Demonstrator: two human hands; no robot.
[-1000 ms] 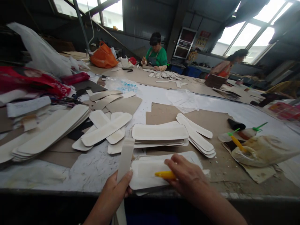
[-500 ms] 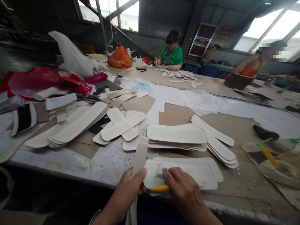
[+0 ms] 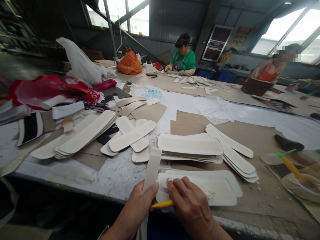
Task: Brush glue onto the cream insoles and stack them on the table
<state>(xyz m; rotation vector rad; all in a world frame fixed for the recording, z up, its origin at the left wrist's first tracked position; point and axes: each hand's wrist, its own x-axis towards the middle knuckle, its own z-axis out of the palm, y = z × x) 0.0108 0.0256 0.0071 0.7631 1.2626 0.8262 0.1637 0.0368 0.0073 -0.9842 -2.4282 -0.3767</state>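
My left hand (image 3: 140,201) is closed on a long pale strip (image 3: 153,166), its thumb pressed flat along it. The strip stands up past my fingers and its lower end hangs below the table edge. My right hand (image 3: 191,201) is closed around a yellow tapered tool (image 3: 162,204); its point sticks out to the left, close to my left hand, and the rest is hidden. Fingertips of that hand also rest at the left end of a stack of white rounded panels (image 3: 222,191). A small crumpled white scrap (image 3: 209,193) lies on the top panel.
Behind my hands lie another panel stack (image 3: 188,144), crossed panels (image 3: 132,136) and a fanned pile (image 3: 237,160). A bowl (image 3: 303,181) with a yellow stick sits at right. Bags (image 3: 53,90) crowd the left. Two people work across the table, one in a green top (image 3: 188,60).
My right hand has moved left over the panel with the yellow tool, closer to my left hand. The left hand keeps its hold on the strip. The view has shifted slightly.
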